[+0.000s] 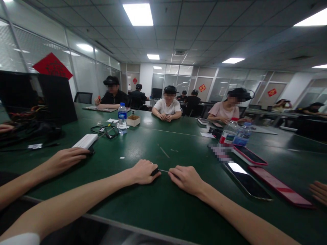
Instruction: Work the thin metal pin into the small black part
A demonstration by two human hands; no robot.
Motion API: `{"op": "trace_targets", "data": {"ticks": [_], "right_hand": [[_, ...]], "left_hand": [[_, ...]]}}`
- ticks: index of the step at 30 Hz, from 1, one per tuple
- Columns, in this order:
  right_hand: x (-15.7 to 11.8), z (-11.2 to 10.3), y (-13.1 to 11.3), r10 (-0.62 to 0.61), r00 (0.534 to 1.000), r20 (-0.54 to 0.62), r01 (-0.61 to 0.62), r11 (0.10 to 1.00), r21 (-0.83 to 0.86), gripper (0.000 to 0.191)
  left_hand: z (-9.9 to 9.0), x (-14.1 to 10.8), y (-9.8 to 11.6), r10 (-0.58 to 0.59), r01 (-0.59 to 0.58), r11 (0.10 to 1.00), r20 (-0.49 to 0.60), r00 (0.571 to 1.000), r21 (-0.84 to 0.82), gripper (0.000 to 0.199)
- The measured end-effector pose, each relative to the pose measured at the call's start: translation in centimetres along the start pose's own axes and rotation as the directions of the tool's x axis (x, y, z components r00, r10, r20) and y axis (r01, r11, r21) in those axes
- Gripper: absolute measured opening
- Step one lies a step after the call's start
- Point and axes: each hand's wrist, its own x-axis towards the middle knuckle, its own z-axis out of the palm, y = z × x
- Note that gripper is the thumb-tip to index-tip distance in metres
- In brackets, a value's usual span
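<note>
Block [154, 171], black, probably light, stiff; clamped in left hand [143, 172]; right hand [187, 178] pinches thin line [164, 170] off it, likely bendable; near bench's [153, 211] near edge; best grip: block's sides.

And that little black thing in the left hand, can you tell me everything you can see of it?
The black thing is small and dark, partly hidden by the left hand gripping it. A thin, pale strip seems to run from it to the right hand, which pinches the other end. It's held low over the green table; I can't tell its material.
</note>
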Motion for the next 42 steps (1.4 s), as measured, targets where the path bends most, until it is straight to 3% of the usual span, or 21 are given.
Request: {"op": "trace_targets", "data": {"ticks": [14,22,25,27,29,31,37,42], "right_hand": [[0.0,-0.1,-0.7,0.026,1.000,0.003,-0.026,0.998,0.051,0.030],[-0.4,-0.3,-0.3,0.001,0.996,-0.093,0.011,0.991,0.136,0.027],[-0.3,-0.9,-2.4,-0.147,0.980,-0.135,0.167,0.974,0.156,0.026],[-0.1,-1.2,-4.2,-0.323,0.935,-0.145,0.345,0.925,0.159,0.024],[0.1,-1.2,-5.2,-0.392,0.909,-0.144,0.412,0.897,0.158,0.025],[0.3,-1.0,-4.9,-0.348,0.926,-0.143,0.368,0.917,0.153,0.023],[-0.1,-0.5,-0.2,-0.107,0.989,-0.106,0.124,0.979,0.164,0.024],[-0.1,-0.5,-0.6,-0.093,0.995,-0.029,0.097,0.976,0.195,0.025]], "left_hand": [[-0.1,0.0,0.0,0.001,0.000,0.999,0.023,1.000,-0.037,0.046],[0.0,-0.1,0.0,0.029,-0.028,0.999,0.018,0.999,-0.026,0.044],[0.1,0.3,0.0,-0.004,0.004,1.000,0.034,0.999,-0.003,0.044],[0.0,0.5,0.1,-0.034,0.033,0.999,0.048,0.998,0.016,0.044],[0.0,0.4,0.1,-0.034,0.033,0.999,0.049,0.998,0.024,0.044],[-0.2,0.2,0.1,-0.015,0.014,1.000,0.028,0.999,0.027,0.043],[-0.2,-0.2,0.2,0.034,-0.034,0.999,-0.019,0.999,0.002,0.034],[-0.5,-0.4,0.4,0.012,-0.014,0.997,-0.028,1.000,-0.069,0.024]]}}
